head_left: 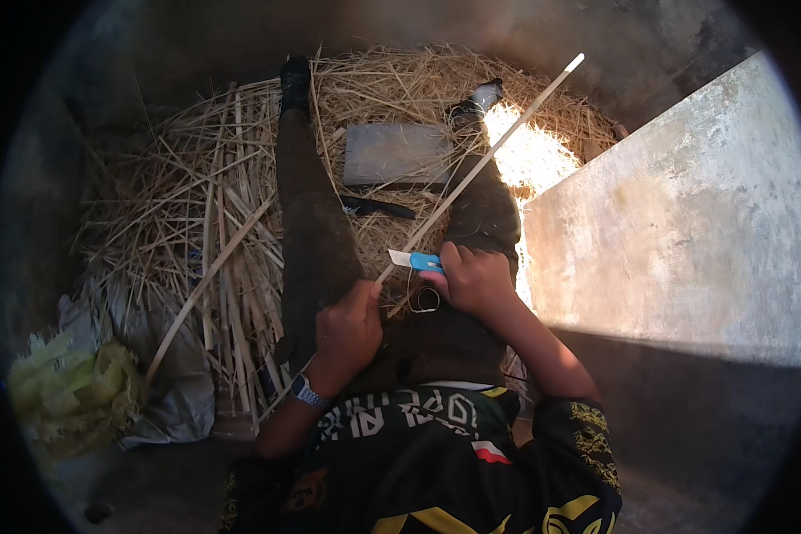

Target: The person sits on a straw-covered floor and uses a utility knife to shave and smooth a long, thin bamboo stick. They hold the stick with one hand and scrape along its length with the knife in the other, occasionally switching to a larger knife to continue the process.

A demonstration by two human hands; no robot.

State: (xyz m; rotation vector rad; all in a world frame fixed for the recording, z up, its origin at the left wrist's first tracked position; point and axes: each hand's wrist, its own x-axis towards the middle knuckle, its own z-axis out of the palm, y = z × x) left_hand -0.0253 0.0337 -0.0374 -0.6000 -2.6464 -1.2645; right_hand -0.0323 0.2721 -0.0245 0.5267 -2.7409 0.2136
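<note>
My left hand, with a watch at its wrist, is closed round the lower end of a long, pale stick. The stick, which looks like split bamboo or cane, slants up to the far right across my right leg. In my right hand is a blue utility knife, its blade out and pointing left, close to the stick just above my left hand. A thin curled strip hangs below the knife. Whether the blade touches the stick I cannot tell.
Between my outstretched legs lie a grey block and a black-handled tool on shavings. Several long sticks are heaped at the left, beside yellow-green sacking. A concrete wall stands on the right.
</note>
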